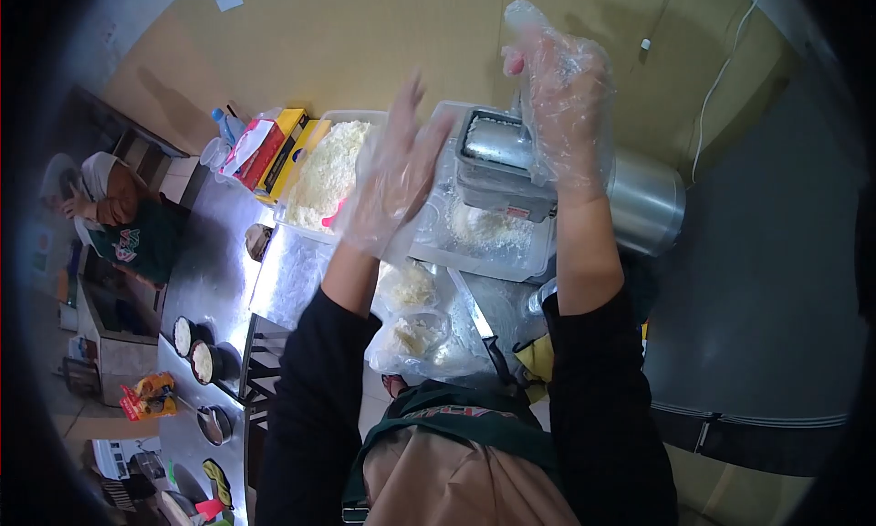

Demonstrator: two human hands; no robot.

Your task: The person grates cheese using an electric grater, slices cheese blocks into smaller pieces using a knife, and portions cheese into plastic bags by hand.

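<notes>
Both hands wear clear plastic gloves. My left hand (394, 175) is raised with its fingers spread, slightly blurred, between a tub of white shredded food (330, 166) and the grey machine (497, 181). A pink tool (333, 216) shows beside its wrist, in the tub. My right hand (570, 97) is raised over the machine's right side, its fingers curled; whether it holds anything is hidden by the crumpled glove. Shredded white food (484, 227) lies in the clear tray (438, 246) under the machine.
A knife (476, 316) and bags of white shreds (411, 334) lie on the near table edge. Yellow and red boxes (274, 156) stand at the left. Black bowls (208, 362) sit on the left table. Another person (132, 225) is at far left.
</notes>
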